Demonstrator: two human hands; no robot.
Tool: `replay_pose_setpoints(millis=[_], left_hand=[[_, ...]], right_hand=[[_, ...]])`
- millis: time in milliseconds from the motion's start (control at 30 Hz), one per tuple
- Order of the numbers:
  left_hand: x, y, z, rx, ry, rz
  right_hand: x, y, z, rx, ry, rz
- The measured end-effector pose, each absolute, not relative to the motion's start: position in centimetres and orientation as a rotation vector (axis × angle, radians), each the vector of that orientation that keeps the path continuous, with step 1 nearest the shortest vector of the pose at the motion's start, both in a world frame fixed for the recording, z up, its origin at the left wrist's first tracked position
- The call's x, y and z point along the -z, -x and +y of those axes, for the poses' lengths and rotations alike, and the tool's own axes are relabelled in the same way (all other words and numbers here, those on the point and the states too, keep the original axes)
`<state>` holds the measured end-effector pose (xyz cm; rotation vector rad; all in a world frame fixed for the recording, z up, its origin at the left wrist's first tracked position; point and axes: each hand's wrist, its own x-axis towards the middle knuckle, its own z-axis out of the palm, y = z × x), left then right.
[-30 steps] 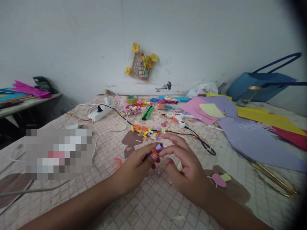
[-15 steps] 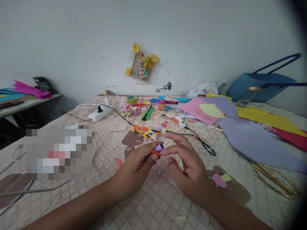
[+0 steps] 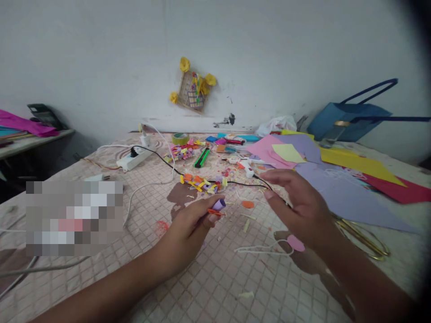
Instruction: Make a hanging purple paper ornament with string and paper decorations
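Scraps point(image 3: 247, 294) dot the free stretch of table point(image 3: 202, 287) between a person's forearms point(image 3: 114, 285), with a glue gun point(image 3: 248, 170) beyond and purple paper point(image 3: 363, 211) bounding the right side. The left hand's point(image 3: 185, 231) fingers point(image 3: 202, 207) pinch a purple tube point(image 3: 219, 205) and an orange piece point(image 3: 214, 212) above that space; the right hand point(image 3: 301, 208) hovers near the glue gun, its fingers point(image 3: 282, 176) parted narrowly from the thumb point(image 3: 278, 206).

No readable text in your view.
Your wall point(image 3: 269, 54): dark smudges point(image 3: 231, 119), no legible characters; pixelated patch point(image 3: 74, 218) at your left, unreadable.
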<state>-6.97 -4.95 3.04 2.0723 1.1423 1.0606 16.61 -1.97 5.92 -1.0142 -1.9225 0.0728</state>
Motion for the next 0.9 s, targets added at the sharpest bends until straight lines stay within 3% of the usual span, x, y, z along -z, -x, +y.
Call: replay_pose_setpoints(millis=[167, 367, 900], left_hand=[[-3.0, 7.0, -4.9, -1.065, -2.068, 1.120], [-2.9, 7.0, -4.5, -1.014, -2.083, 1.146], [-3.6, 7.3, -4.1, -1.071, -2.057, 1.101]], right_hand=[[-5.6, -23.0, -3.1, 0.096, 1.300, -2.133], [-2.7, -26.6, -5.6, -0.180, 1.608, -2.115], [-2.9, -17.7, -6.4, -0.320, 1.309, -2.588]])
